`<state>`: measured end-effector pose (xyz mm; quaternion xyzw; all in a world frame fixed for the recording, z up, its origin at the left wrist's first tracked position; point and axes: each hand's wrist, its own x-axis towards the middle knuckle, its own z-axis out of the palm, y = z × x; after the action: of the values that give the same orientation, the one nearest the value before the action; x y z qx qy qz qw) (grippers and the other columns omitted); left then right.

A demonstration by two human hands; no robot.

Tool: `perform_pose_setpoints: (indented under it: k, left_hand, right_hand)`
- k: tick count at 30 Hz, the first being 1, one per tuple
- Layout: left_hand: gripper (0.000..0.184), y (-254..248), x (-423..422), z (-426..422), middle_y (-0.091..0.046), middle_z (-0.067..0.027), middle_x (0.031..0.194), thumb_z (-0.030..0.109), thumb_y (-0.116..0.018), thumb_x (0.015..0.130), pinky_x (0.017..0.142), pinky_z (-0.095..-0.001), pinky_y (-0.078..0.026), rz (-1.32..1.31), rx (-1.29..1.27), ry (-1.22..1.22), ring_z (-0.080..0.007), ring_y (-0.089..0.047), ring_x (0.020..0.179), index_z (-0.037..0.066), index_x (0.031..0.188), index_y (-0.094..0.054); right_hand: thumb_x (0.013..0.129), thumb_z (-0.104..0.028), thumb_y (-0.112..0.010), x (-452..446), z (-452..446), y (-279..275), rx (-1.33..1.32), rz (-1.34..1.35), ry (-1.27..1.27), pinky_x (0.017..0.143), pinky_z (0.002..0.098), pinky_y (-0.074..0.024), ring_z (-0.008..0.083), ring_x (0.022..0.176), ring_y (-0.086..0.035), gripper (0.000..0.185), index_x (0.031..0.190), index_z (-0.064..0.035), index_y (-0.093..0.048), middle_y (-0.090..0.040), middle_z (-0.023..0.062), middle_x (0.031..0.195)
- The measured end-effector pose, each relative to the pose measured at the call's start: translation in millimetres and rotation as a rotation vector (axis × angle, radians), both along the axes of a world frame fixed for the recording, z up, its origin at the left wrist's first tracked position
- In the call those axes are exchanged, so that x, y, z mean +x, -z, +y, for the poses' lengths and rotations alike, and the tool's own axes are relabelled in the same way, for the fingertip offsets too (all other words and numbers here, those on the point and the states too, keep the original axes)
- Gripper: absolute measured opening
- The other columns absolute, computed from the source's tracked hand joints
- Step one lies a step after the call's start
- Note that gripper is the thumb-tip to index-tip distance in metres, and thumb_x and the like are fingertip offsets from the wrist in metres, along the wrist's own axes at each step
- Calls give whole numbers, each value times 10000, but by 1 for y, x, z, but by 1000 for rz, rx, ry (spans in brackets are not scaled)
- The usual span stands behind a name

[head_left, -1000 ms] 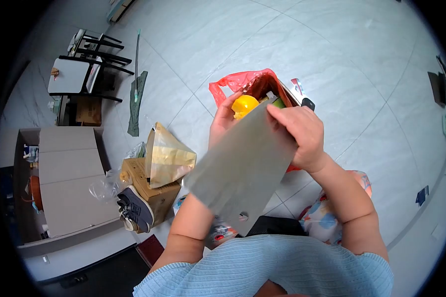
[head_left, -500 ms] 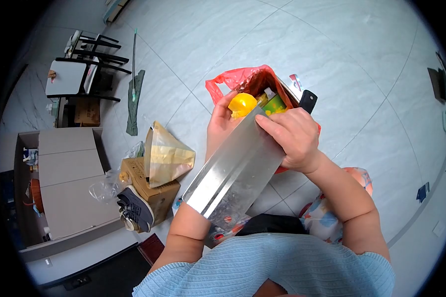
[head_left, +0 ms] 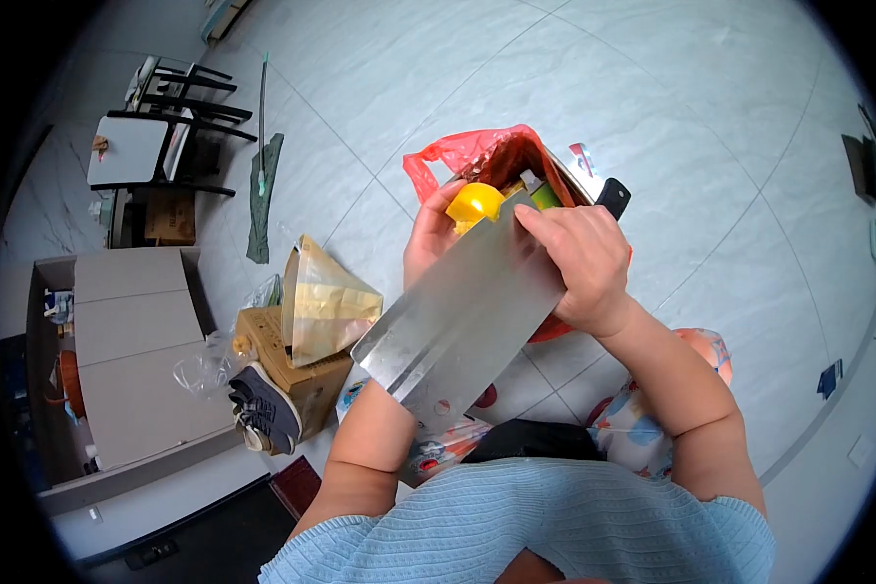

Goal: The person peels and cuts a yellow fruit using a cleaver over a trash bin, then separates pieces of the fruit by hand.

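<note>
A wide kitchen cleaver [head_left: 457, 316] slants across the middle of the view, its broad steel blade pointing down toward my left forearm. My right hand [head_left: 589, 263] is closed on the blade near the black handle [head_left: 613, 198], thumb flat on the steel. In my left hand [head_left: 426, 238] I hold a shiny yellow fruit [head_left: 476, 201], cut or peeled in part; its exact kind is unclear. The cleaver's edge meets or lies close to the fruit, and the blade hides part of my left hand. Beneath both hands stands a bin lined with a red plastic bag [head_left: 472, 148], with green and yellow scraps inside.
To the left are a cardboard box [head_left: 321, 389], a paper bag [head_left: 331, 307], dark shoes [head_left: 263, 404] and a grey cabinet [head_left: 136, 360]. Farther off are a chair [head_left: 131, 151] and a folded green umbrella-like thing [head_left: 264, 204]. Grey tiled floor [head_left: 672, 117] spreads ahead.
The blade has tilted a little and its far end has moved slightly up and left. The fruit is turned slightly in my left hand. The blade covers more of the green scraps.
</note>
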<state>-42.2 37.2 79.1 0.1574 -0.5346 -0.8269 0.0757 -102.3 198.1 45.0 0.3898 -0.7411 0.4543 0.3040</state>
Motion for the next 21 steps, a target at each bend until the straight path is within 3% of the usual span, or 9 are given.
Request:
perform_pose_setpoints:
  k: [3,14,21]
  left_hand:
    - [569,5,0,-6,-496,-135,1324,10,-675,869,1027,-363,-457,11,8,6,-231,-526,1215,8,1366,-399]
    - [559,-9,0,-15,-511,-113,1331,27,-703,854,1016,-356,-464,176,-165,89,-222,-525,1217,22,1354,-454]
    - [572,-14,-3,-21,-506,-113,1354,27,-732,833,1031,-359,-448,141,-220,125,-219,-523,1218,17,1345,-477]
  right_hand:
    - [764,-116,-632,0,-2,3,-14,-30,-2,661,359,-469,252,736,-626,375,1131,-39,-646,-643,89,852]
    - [742,-134,-660,-4,2,1,-16,-103,5,665,364,-468,255,738,-632,368,1101,-54,-658,-654,90,843]
    - [716,-150,-675,-11,7,6,21,-77,30,671,356,-462,252,738,-623,398,1104,-61,-661,-642,77,847]
